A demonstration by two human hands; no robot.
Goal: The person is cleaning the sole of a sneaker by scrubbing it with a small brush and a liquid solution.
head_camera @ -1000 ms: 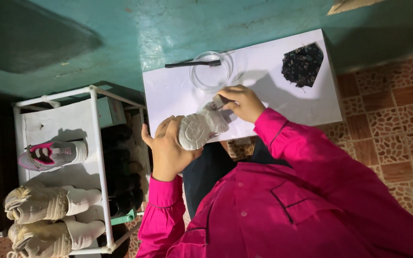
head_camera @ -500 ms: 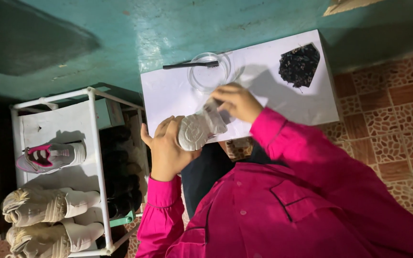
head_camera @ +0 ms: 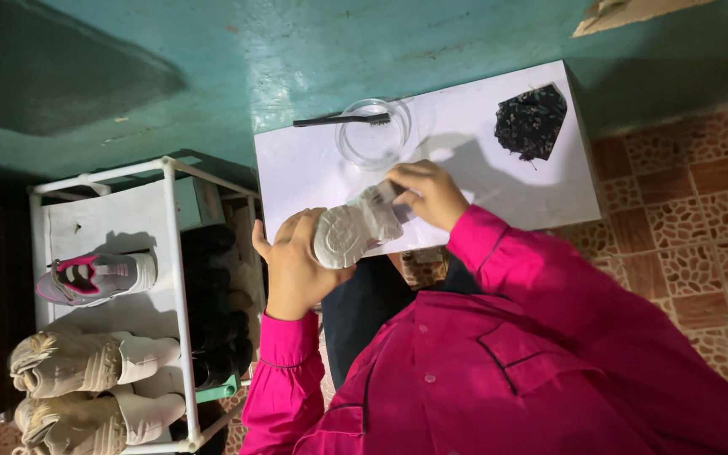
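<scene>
A pale grey sneaker (head_camera: pixel 355 232) is held over the near edge of a white table (head_camera: pixel 313 177), its sole turned toward me. My left hand (head_camera: pixel 295 271) grips its heel end from below. My right hand (head_camera: pixel 428 194) is closed on the toe end, fingers curled over it. Whether a small tool sits under those fingers I cannot tell. Both arms wear bright pink sleeves.
On the table stand a clear glass bowl (head_camera: pixel 372 135) with a black brush (head_camera: pixel 339 120) across its rim, and a dark crumpled pile (head_camera: pixel 532 122) at the right. A white shoe rack (head_camera: pixel 170 253) on the left holds a pink-and-grey sneaker (head_camera: pixel 94 278) and cream shoes (head_camera: pixel 77 362). Tiled floor (head_camera: pixel 701 236) lies to the right.
Both hands stay on the sneaker in nearly the same place. My right hand has shifted slightly along the toe end.
</scene>
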